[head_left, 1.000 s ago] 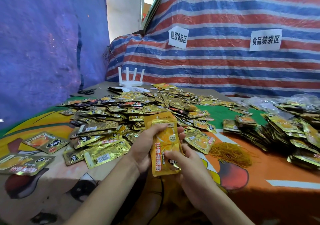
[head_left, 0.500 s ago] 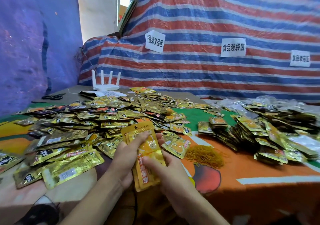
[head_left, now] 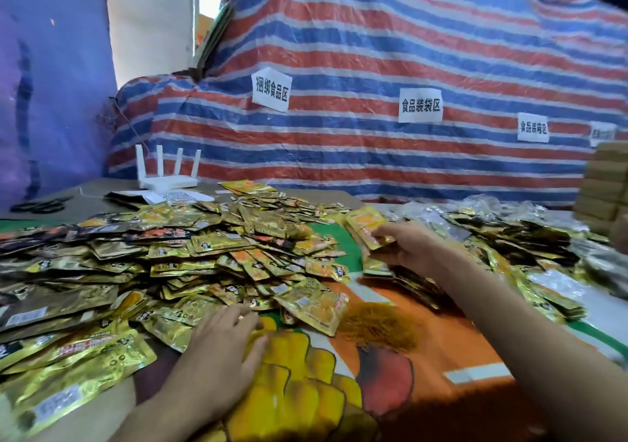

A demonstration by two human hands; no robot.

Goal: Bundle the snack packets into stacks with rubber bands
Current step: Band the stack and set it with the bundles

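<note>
A big heap of loose gold and orange snack packets (head_left: pixel 176 258) covers the left and middle of the table. My right hand (head_left: pixel 413 244) is stretched out to the right and grips a stack of packets (head_left: pixel 365 226) just above the row of bundled stacks (head_left: pixel 509 261) lying there. My left hand (head_left: pixel 224 343) rests flat on the cloth at the near edge of the loose heap, fingers straight, holding nothing. A tangle of orange rubber bands (head_left: pixel 380 328) lies on the cloth between my two hands.
A colourful printed cloth (head_left: pixel 441 367) covers the table. A white router (head_left: pixel 168 178), papers and black scissors (head_left: pixel 40 205) sit at the back left. A striped tarp with paper labels (head_left: pixel 272 90) hangs behind. Cardboard boxes (head_left: pixel 605 187) stand at the far right.
Both hands held the packet stack in front of me before. Now my right hand has carried it out to the right pile, and my left hand has let go and dropped to the cloth.
</note>
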